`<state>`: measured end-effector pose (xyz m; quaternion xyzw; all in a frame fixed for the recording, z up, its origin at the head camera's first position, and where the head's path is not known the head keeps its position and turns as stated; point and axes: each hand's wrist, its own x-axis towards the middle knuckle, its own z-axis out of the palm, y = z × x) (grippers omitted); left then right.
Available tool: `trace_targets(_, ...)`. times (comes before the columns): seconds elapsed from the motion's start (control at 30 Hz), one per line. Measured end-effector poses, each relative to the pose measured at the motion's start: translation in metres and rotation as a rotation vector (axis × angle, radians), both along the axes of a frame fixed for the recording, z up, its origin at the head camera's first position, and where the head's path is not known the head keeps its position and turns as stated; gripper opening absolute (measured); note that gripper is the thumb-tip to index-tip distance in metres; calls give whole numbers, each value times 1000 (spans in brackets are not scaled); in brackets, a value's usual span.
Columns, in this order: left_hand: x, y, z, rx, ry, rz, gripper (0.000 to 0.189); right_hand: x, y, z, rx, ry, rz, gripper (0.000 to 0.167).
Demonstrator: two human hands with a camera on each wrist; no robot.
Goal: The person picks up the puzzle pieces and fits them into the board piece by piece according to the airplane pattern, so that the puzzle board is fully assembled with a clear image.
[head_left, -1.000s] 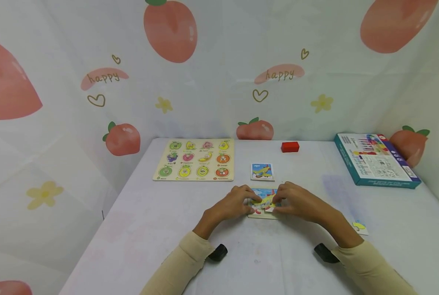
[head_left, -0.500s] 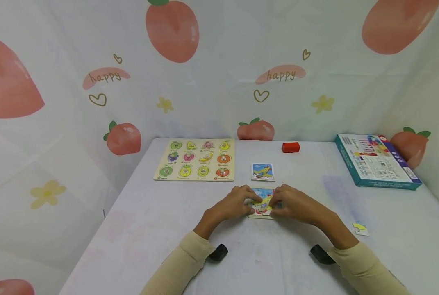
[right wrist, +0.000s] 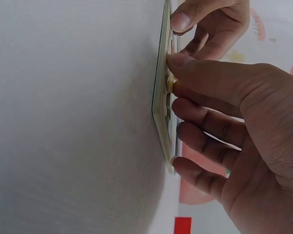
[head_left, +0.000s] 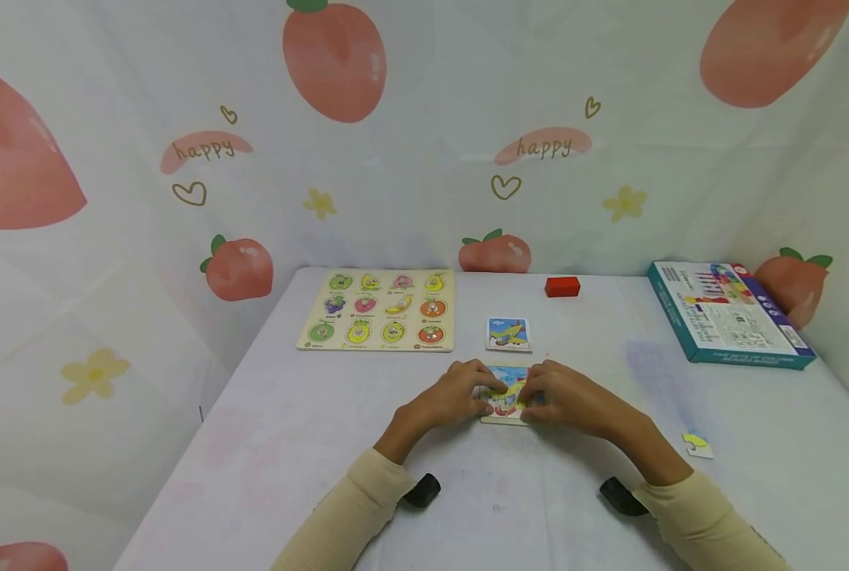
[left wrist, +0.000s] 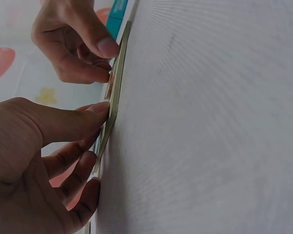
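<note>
A small wooden jigsaw puzzle board [head_left: 504, 421] lies on the table between both hands, its picture a yellow plane on blue sky. My left hand [head_left: 454, 394] holds the board's left side, thumb near the front and fingers along the far part. With thumb and index finger, my right hand [head_left: 574, 399] pinches a puzzle piece [right wrist: 170, 87] at the board's right side; the fingers hide most of it. A loose puzzle piece [head_left: 699, 446], white with yellow, lies off to the right. Behind the board sits a square picture [head_left: 508, 334] of the same plane.
A fruit puzzle board [head_left: 377, 311] lies at the back left. At the back stands a red block [head_left: 563, 286]. A teal-edged box [head_left: 734, 313] lies at the far right. A printed cloth wall [head_left: 410, 174] closes off the back of the table.
My right hand has shifted slightly left, and the piece that stood askew now lies flatter in the picture. The left hand has stayed in place.
</note>
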<state>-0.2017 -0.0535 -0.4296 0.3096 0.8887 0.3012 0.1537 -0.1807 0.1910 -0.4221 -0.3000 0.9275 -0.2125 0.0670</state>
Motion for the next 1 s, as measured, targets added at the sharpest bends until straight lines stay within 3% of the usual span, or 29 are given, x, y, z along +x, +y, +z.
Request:
trace_targets(0.37,0,0,1,-4,5,10,35,0,-4,-1,-18,-36,-14,17)
trace_targets(0.87,0,0,-2,32,0,12,33,2,-4,-3,-32,34,68,16)
trace_targets(1.0,1,0,-2,36,-2,14,33,1,-3,-3,-29,31,51,16)
